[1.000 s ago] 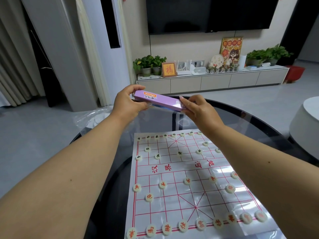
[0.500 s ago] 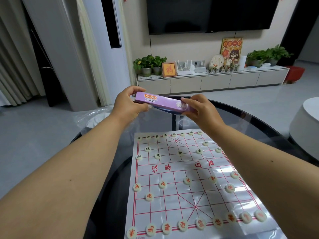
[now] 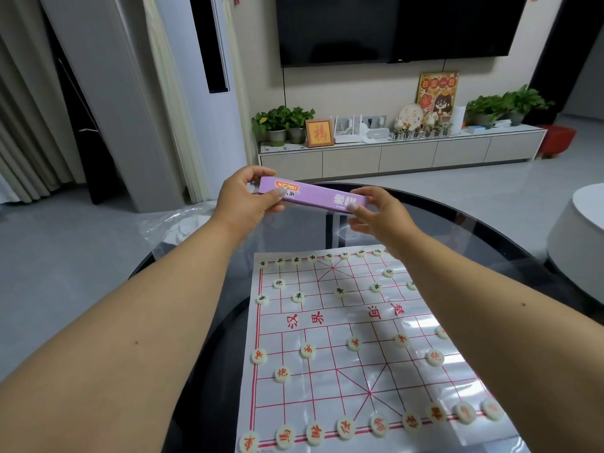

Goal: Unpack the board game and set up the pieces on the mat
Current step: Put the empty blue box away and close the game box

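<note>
Even, soft indoor light. Glare patches on glossy mat (image 3: 421,328) and dark glass counter (image 3: 490,243). Wide-angle bending at edges; forearms slightly soft, no harsh shadows.

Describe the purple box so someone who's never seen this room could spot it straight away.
Find the round dark glass table with the red-lined mat. Above its far edge, both hands hold a long slim box. It is the only lilac item, with an orange logo.

Wall-mounted television (image 3: 392,26) above low cabinet (image 3: 402,155)

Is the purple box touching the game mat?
Apart. The head view shows both hands holding the purple box up in the air, with dark table showing between it and the mat.
</note>
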